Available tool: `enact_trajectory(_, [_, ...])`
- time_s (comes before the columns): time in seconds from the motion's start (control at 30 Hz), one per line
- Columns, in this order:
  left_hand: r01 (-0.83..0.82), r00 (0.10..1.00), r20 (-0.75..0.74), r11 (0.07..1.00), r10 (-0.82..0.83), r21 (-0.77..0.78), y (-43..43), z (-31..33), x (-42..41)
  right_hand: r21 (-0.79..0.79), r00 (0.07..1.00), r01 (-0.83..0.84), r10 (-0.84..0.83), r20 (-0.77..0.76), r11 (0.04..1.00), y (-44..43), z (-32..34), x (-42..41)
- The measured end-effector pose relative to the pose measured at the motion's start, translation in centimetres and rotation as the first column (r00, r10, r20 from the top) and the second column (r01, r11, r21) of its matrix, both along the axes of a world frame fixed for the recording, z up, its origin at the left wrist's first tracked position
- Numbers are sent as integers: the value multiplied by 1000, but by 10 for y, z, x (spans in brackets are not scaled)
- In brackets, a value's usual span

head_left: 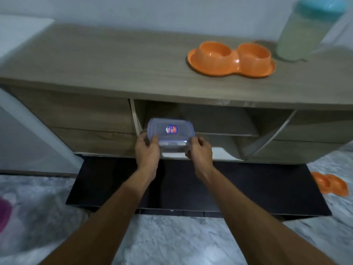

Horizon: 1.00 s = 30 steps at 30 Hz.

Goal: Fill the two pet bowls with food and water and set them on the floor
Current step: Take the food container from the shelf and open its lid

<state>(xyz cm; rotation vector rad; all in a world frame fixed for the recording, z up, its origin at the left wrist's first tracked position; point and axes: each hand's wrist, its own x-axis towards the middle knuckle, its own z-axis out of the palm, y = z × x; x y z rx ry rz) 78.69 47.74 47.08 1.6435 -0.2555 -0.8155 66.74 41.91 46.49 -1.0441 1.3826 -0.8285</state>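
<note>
An orange double pet bowl (231,59) sits empty on top of the wooden cabinet (107,60), toward the right. A clear plastic jug with a teal lid (303,33) stands just right of it, holding a pale liquid. I hold a clear lidded plastic container (170,131) with a small red and blue label in front of the cabinet's open middle shelf. My left hand (147,151) grips its left side and my right hand (200,151) grips its right side. What the container holds cannot be made out.
A second orange double bowl (329,185) lies on the marble-patterned floor at the right. A dark mat (248,188) lies in front of the cabinet base. A pink object (4,214) shows at the left edge. A white appliance (21,131) stands left of the cabinet.
</note>
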Motion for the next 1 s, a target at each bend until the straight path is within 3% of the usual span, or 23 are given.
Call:
enact_trajectory(0.3, [-17,999,-28,999,19,48,62,136,-56,37,1000,13,-12,-22,999,59,135,-46])
enact_trajectory(0.47, [-42,998,39,999,42,-1,53,192,-56,-19,1000,-15,15,1,1000,52,195,-48])
enact_trajectory(0.83, [-90,990,103,996,92,-26,-37,227,33,-96,994,-98,93,-60,991,-33,241,32])
enact_trajectory(1.0, [-4,994,107,1000,2,15,-85,226,90,-63,995,-75,70,-69,995,-81,232,87])
